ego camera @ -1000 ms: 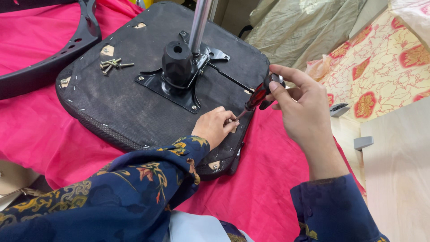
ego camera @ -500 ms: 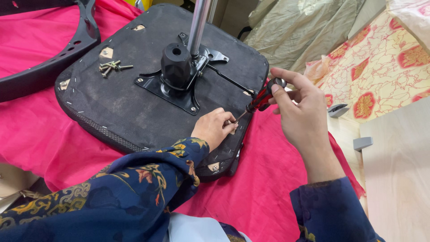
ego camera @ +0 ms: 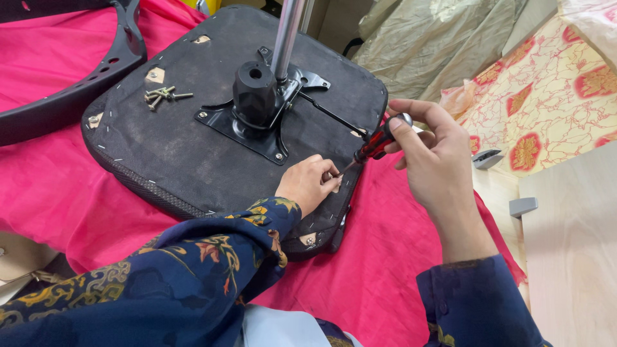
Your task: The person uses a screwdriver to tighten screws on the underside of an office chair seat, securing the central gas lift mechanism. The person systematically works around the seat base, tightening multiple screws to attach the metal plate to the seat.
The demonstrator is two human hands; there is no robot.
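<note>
I note the right hand [ego camera: 432, 151] pinching a red-black screwdriver [ego camera: 376, 142] at centre frame, its tip angled into the upturned seat base [ego camera: 193, 154], while the left hand [ego camera: 307, 183] pinches there to steady it.

Bright pink cloth [ego camera: 77, 193] spread as the work surface, creased; red-and-cream patterned fabric [ego camera: 546, 109] at right; crumpled pale olive plastic sheeting [ego camera: 443, 45] upper right; light wooden panels [ego camera: 572, 257] at lower right with small grey fittings [ego camera: 522, 206]; curved black plastic piece [ego camera: 77, 83] lying on the pink cloth upper left; cardboard edge [ego camera: 19, 257] lower left; even soft light.
</note>
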